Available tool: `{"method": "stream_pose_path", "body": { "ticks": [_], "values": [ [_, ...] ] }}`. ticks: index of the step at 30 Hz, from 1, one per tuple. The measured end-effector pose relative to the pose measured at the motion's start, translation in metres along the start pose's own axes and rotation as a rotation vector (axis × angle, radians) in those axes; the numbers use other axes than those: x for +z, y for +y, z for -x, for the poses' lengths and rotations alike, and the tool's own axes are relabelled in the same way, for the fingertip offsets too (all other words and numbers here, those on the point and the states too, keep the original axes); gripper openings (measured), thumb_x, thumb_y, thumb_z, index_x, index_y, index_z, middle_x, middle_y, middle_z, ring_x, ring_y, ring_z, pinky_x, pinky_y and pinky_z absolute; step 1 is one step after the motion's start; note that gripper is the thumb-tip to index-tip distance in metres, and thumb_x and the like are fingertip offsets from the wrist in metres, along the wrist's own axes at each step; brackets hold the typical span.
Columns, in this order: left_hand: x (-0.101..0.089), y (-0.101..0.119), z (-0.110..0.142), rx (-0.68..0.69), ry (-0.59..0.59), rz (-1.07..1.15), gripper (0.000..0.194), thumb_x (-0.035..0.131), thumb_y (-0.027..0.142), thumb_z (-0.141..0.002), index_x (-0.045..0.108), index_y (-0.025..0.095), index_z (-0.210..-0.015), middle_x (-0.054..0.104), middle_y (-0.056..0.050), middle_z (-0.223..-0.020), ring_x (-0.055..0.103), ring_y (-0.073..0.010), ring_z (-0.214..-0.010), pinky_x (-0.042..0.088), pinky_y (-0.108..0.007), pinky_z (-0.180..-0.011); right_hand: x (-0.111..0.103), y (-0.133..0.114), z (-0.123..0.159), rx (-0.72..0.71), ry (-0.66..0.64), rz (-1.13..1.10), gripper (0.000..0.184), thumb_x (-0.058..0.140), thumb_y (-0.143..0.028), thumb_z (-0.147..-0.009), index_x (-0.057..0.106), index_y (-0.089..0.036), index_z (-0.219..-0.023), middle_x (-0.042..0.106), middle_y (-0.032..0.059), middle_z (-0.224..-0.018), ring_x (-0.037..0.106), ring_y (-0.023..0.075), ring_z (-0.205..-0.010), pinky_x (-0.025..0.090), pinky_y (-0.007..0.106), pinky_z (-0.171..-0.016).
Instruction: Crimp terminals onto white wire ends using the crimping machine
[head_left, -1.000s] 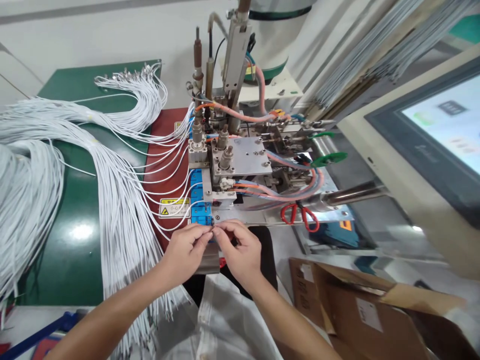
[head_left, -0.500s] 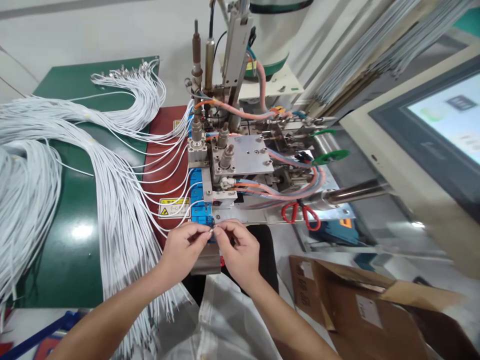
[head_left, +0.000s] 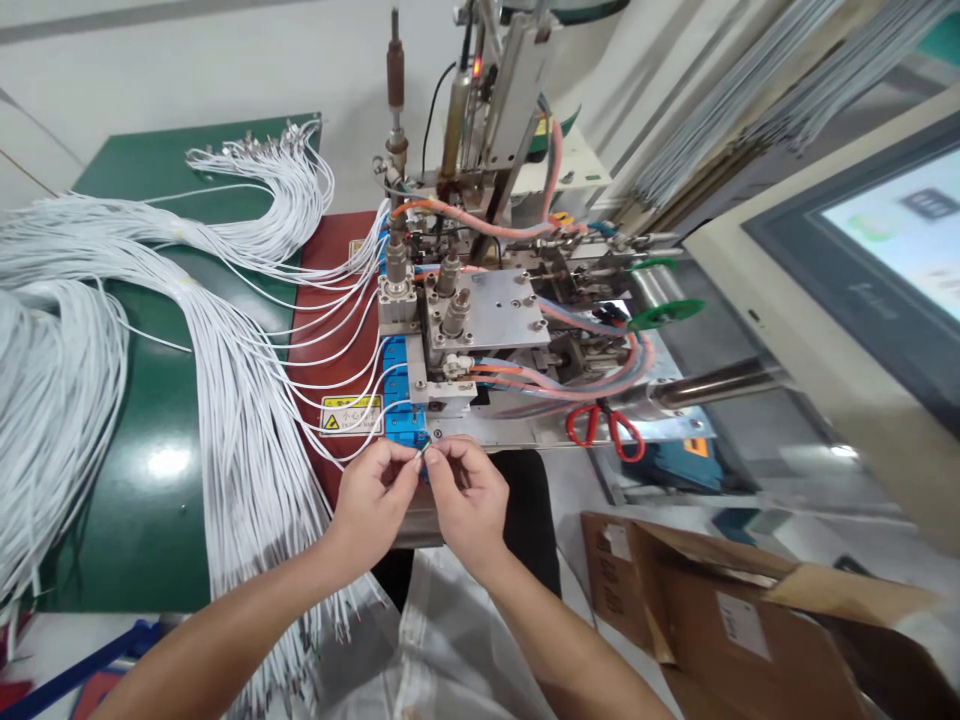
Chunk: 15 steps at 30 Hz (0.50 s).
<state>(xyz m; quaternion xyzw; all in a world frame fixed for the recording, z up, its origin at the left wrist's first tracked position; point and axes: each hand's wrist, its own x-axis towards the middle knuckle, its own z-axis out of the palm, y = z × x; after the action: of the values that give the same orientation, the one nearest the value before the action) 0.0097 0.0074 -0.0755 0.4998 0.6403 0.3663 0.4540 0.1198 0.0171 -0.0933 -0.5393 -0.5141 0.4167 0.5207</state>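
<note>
Just in front of the blue clamp blocks (head_left: pixel 405 428) on the machine's front edge, both my hands meet fingertip to fingertip. My left hand (head_left: pixel 375 500) is closed in a pinch on the end of a white cable, which is mostly hidden by the fingers. Against it, my right hand (head_left: pixel 472 500) pinches the tip of the same cable end, where tiny wires barely show. Several white cables (head_left: pixel 337 383) run from the large bundle (head_left: pixel 244 440) into the blue blocks. The bundle's cut ends hang over the near edge of the green table (head_left: pixel 161 540).
The machine's metal plate (head_left: pixel 499 305), hoses and cylinders stand beyond my hands. A wire spool (head_left: pixel 658 290) and red-handled scissors (head_left: pixel 604 432) are to the right. A screen (head_left: pixel 885 240) juts in at right, above an open cardboard box (head_left: pixel 697 600). A warning label (head_left: pixel 351 415) lies left.
My hands stay pinched together at the cable end, with the fingers shifting slightly. Behind, the machine's tall upright column has shifted to the right and a red light now shows on it.
</note>
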Motion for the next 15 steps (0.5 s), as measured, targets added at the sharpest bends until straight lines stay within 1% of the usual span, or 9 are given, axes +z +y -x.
{"method": "stream_pose_path", "body": {
  "ticks": [2, 4, 5, 7, 9, 11, 13, 15],
  "values": [
    [0.000, -0.001, 0.000, 0.005, 0.000, 0.003, 0.013, 0.051, 0.027, -0.080, 0.058, 0.016, -0.077, 0.060, -0.001, -0.073, 0.056, -0.0122, -0.066, 0.046, -0.023, -0.063, -0.002, 0.000, -0.003, -0.132, -0.003, 0.077, 0.008, 0.052, -0.017, -0.078, 0.055, -0.018, -0.070, 0.055, 0.0007, -0.068, 0.054, 0.0125, -0.064, 0.045, 0.025, -0.059],
    [-0.001, -0.002, 0.000, 0.029, 0.003, -0.001, 0.011, 0.052, 0.026, -0.079, 0.058, 0.017, -0.077, 0.060, -0.001, -0.073, 0.056, -0.0121, -0.066, 0.046, -0.023, -0.064, -0.006, -0.001, -0.007, -0.237, -0.039, 0.130, 0.007, 0.052, -0.015, -0.076, 0.055, -0.018, -0.070, 0.055, 0.0011, -0.068, 0.054, 0.0128, -0.064, 0.045, 0.025, -0.059],
    [-0.002, -0.002, 0.000, 0.045, 0.007, -0.009, 0.010, 0.052, 0.025, -0.078, 0.059, 0.017, -0.076, 0.060, -0.001, -0.073, 0.056, -0.0119, -0.066, 0.046, -0.023, -0.064, -0.008, -0.002, -0.010, -0.268, -0.064, 0.141, 0.007, 0.053, -0.015, -0.076, 0.055, -0.018, -0.070, 0.055, 0.0011, -0.068, 0.053, 0.0129, -0.063, 0.045, 0.025, -0.058],
    [-0.003, -0.002, 0.000, 0.071, 0.007, -0.032, 0.009, 0.053, 0.023, -0.078, 0.059, 0.017, -0.075, 0.060, 0.000, -0.071, 0.056, -0.0112, -0.065, 0.045, -0.022, -0.063, -0.013, -0.005, -0.015, -0.279, -0.125, 0.141, 0.009, 0.054, -0.015, -0.076, 0.055, -0.019, -0.068, 0.055, 0.0011, -0.066, 0.053, 0.0128, -0.062, 0.045, 0.025, -0.057],
    [-0.004, -0.001, 0.000, 0.073, -0.005, -0.033, 0.009, 0.053, 0.022, -0.078, 0.060, 0.017, -0.074, 0.060, 0.001, -0.069, 0.056, -0.0104, -0.062, 0.045, -0.021, -0.061, -0.017, -0.007, -0.018, -0.233, -0.195, 0.115, 0.011, 0.055, -0.016, -0.075, 0.057, -0.018, -0.065, 0.056, 0.0009, -0.065, 0.053, 0.0123, -0.060, 0.044, 0.025, -0.056],
    [-0.005, 0.001, 0.000, 0.039, -0.027, 0.010, 0.009, 0.053, 0.023, -0.078, 0.059, 0.017, -0.075, 0.059, 0.002, -0.065, 0.056, -0.0096, -0.058, 0.045, -0.020, -0.059, -0.018, -0.007, -0.020, -0.143, -0.231, 0.049, 0.010, 0.058, -0.017, -0.075, 0.059, -0.018, -0.064, 0.058, 0.0008, -0.064, 0.053, 0.0120, -0.060, 0.044, 0.024, -0.056],
    [-0.004, 0.003, 0.000, -0.001, -0.033, 0.072, 0.008, 0.054, 0.024, -0.078, 0.058, 0.017, -0.076, 0.058, 0.003, -0.061, 0.057, -0.0092, -0.055, 0.046, -0.019, -0.057, -0.016, -0.005, -0.018, -0.014, -0.207, -0.072, 0.009, 0.061, -0.019, -0.073, 0.061, -0.018, -0.064, 0.059, 0.0004, -0.065, 0.055, 0.0122, -0.060, 0.045, 0.025, -0.057],
    [-0.003, 0.004, 0.001, -0.024, -0.022, 0.115, 0.008, 0.055, 0.024, -0.078, 0.057, 0.017, -0.076, 0.058, 0.003, -0.061, 0.057, -0.0092, -0.054, 0.046, -0.019, -0.056, -0.012, -0.001, -0.015, 0.126, -0.154, -0.215, 0.008, 0.062, -0.020, -0.071, 0.062, -0.018, -0.063, 0.060, -0.0004, -0.063, 0.056, 0.0122, -0.060, 0.046, 0.025, -0.058]
  ]
}}
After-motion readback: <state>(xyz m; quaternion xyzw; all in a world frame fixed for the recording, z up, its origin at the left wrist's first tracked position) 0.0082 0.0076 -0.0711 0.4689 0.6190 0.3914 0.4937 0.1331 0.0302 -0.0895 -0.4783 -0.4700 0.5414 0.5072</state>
